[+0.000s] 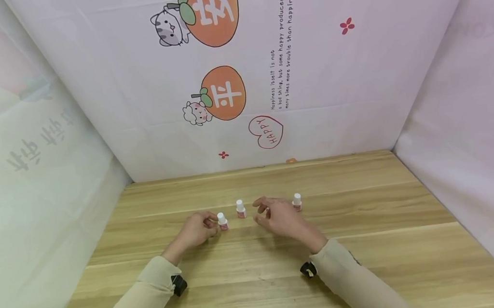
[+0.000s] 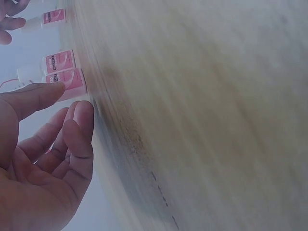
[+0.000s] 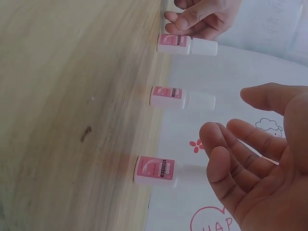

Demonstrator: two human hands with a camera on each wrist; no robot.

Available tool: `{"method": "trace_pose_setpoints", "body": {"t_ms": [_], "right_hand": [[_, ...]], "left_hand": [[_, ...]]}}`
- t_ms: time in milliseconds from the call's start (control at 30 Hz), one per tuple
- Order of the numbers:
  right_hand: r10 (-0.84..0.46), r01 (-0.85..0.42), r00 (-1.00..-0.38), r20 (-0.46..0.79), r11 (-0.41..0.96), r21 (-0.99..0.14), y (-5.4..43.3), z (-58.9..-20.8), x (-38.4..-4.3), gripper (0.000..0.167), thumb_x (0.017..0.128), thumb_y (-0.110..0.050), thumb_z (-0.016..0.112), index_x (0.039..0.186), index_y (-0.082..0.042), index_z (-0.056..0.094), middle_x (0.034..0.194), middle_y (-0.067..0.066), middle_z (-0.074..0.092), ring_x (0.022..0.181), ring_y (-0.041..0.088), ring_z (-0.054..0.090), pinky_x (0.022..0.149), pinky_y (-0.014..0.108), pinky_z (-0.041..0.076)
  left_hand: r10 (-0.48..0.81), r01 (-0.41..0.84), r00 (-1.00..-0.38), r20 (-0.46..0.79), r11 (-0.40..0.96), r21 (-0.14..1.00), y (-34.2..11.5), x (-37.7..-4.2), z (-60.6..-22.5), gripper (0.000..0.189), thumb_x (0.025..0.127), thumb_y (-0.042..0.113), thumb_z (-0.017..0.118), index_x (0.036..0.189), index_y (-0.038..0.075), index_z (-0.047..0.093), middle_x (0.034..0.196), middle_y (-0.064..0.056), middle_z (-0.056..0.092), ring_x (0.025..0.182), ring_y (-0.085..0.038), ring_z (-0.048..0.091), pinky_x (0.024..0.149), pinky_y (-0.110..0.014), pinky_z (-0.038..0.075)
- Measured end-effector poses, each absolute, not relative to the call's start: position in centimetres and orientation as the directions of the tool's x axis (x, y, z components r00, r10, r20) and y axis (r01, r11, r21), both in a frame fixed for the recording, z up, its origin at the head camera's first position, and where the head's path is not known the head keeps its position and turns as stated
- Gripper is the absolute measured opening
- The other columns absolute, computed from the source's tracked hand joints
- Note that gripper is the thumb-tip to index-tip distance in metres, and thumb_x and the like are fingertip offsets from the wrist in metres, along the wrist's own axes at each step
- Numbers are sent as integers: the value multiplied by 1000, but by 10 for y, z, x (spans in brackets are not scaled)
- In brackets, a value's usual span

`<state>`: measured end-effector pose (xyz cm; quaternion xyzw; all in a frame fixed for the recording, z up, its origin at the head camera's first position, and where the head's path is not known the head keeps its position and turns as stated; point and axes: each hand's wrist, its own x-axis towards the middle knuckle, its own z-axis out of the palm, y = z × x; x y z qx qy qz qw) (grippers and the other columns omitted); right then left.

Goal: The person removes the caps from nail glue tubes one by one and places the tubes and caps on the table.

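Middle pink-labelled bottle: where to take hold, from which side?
Probably by the body of the middle bottle, from the person's right. It stands upright, body wider than the cap, so a sideways pinch should suit. The right grip is open on that side; the left bottle sits close on the other.

On the counter, toward its back edge, stand a left bottle, a middle bottle and a right bottle — the left one farthest from that edge. The left grip is just left of the left bottle — the right grip, between the others.
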<state>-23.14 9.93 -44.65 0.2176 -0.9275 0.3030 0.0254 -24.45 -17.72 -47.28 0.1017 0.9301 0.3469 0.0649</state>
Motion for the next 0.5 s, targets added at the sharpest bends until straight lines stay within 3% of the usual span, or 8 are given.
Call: {"method": "trace_pose_setpoints", "body": {"t_ms": [500], "right_hand": [[-395,-421,-902,176,706,-569,91,-448,-233,33,93,-27,71,123,-14,67,103,1,74,80,10,67,71,28,57]], "left_hand": [[236,129,-969,-73,737,663,-175,-247,-477,24,84,6,77,107,3,71,86,-3,71,75,-12,62,61,-23,52]]}}
